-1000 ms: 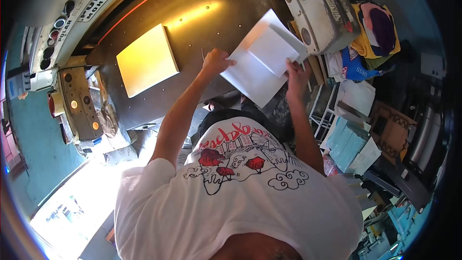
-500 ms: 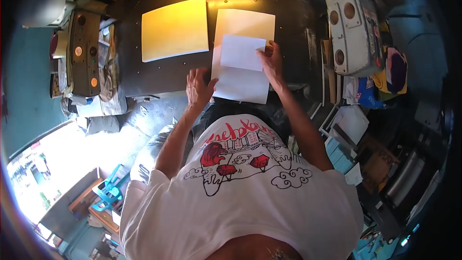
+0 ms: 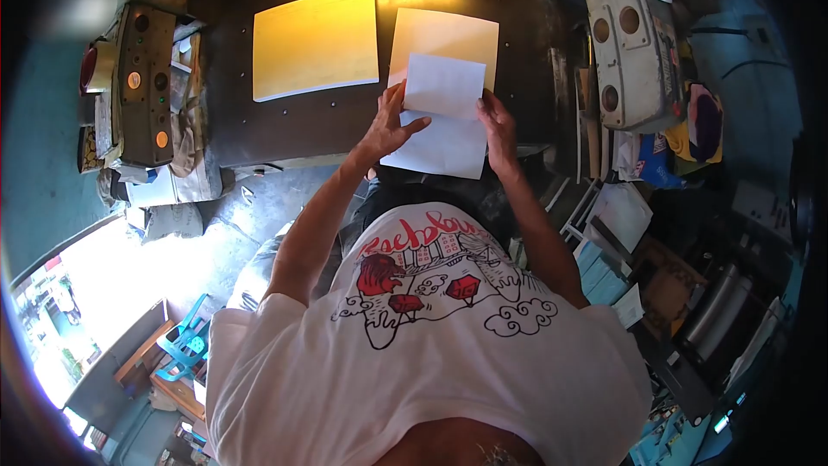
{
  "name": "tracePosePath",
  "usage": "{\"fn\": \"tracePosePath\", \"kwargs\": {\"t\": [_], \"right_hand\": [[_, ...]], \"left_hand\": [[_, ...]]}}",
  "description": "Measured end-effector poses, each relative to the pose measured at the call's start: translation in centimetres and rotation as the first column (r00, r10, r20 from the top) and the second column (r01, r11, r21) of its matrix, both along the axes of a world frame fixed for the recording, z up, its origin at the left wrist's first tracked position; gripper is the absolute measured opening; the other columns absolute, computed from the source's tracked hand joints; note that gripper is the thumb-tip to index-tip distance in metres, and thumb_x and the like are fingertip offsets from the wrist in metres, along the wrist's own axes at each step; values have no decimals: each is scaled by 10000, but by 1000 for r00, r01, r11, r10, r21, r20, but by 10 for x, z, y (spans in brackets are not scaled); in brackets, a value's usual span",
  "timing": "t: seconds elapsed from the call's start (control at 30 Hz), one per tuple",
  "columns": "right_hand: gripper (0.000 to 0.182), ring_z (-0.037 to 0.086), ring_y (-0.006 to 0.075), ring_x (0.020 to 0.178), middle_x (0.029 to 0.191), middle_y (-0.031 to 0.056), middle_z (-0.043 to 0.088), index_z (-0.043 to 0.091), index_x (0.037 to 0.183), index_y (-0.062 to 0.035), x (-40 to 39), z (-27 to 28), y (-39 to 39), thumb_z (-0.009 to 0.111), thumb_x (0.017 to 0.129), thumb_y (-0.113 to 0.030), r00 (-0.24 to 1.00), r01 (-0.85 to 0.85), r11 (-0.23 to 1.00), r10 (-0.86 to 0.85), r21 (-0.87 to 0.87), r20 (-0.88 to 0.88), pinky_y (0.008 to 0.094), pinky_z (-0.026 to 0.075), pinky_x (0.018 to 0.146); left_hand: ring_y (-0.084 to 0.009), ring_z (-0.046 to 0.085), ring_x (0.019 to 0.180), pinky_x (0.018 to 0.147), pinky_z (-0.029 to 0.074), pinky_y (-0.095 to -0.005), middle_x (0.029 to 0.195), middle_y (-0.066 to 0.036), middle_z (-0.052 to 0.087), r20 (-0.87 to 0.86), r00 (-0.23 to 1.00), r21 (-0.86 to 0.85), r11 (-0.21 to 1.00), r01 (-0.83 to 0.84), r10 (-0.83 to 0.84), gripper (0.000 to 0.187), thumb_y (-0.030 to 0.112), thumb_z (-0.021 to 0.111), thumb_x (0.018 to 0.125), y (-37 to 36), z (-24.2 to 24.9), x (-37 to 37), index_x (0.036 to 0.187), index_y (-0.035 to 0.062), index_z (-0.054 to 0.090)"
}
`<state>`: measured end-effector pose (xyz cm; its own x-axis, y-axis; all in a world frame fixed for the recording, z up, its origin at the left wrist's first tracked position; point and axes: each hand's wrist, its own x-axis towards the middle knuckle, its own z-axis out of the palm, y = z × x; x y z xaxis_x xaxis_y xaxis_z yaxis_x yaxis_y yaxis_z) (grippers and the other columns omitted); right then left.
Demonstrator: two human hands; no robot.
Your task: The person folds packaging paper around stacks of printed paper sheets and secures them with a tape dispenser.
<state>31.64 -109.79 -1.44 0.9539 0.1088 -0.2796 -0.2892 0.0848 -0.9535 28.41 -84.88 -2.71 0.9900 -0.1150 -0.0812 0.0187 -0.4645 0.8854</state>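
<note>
A small white sheet lies over a larger pale sheet on the dark table. At the small sheet's lower left corner is my left hand, fingertips at its edge and thumb stretched out over the larger sheet. My right hand touches the small sheet's lower right corner, with its fingers pressed together there. Further left lies a stack of paper, lit yellow and touched by neither hand.
The dark studded table spans the front. Machine housings with round holes stand at its left and right. A blue plastic chair is at the lower left.
My left hand has moved right and up to the small sheet's left corner. My right hand has slid down to its lower right corner. The view has shifted slightly.
</note>
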Motion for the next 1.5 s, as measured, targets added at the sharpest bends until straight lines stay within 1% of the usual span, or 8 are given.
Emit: {"fn": "tracePosePath", "kwargs": {"t": [0.63,0.77,0.93,1.07,1.2,1.33,1.37,1.5], "right_hand": [[759,541,218,1350,1521,126,529,444,1547,10,-9,-11,-19,794,878,-65,993,-115,986,114,123,17,394,431,1156],[769,559,256,1337,1491,148,547,454,1534,1,-4,-17,-29,823,865,-90,984,-179,982,179,54,5,404,449,1143],[834,491,399,1368,1485,234,487,459,1517,-7,-22,34,-36,854,827,-260,811,26,770,356,-638,463,500,428,1136],[893,399,446,1419,1529,229,407,465,1516,-34,-48,60,-29,869,768,-304,636,27,577,620,-816,459,560,357,1179],[928,415,426,1407,1517,214,418,472,1509,-32,-40,67,-23,886,747,-366,567,16,528,695,-849,443,578,326,1194],[932,439,396,1393,1480,197,463,504,1481,-31,-23,71,-21,889,736,-439,515,-48,496,756,-867,404,599,283,1210],[937,443,389,1392,1466,199,474,508,1479,-30,-22,72,-22,887,734,-453,509,-44,496,758,-868,408,603,280,1210],[836,500,356,1356,1398,169,547,565,1416,-38,-15,87,-22,887,744,-418,504,-36,515,749,-857,429,595,284,1208]], "left_hand": [[-364,471,1387,1170,461,-445,1508,-157,402,35,993,-304,945,119,-114,964,100,874,834,12,-15,0,1631,190,340],[-413,442,1398,1158,441,-472,1526,-202,392,137,988,-88,993,81,-69,1017,216,906,808,10,-13,-4,1635,158,317],[-431,397,1421,1199,322,-538,1566,-236,367,254,954,401,915,43,-157,1157,399,935,715,5,42,-55,1641,156,285],[-390,328,1493,1205,251,-638,1597,-210,339,249,862,706,692,151,-442,1075,508,879,741,12,9,-84,1617,199,338],[-361,328,1502,1202,236,-660,1606,-190,336,298,759,801,585,131,-579,935,329,835,786,7,-1,-73,1580,198,359],[-298,554,1310,1134,351,-634,1359,-92,616,406,688,731,665,151,-602,534,197,772,777,18,5,-69,1293,116,664],[-268,641,1123,1054,430,-579,1119,-52,691,475,665,706,701,103,-576,270,164,729,828,12,35,-58,1090,97,738],[-260,658,1068,993,458,-513,1086,-55,698,512,718,647,762,40,-473,256,148,727,808,14,71,-24,1060,101,733]]}}
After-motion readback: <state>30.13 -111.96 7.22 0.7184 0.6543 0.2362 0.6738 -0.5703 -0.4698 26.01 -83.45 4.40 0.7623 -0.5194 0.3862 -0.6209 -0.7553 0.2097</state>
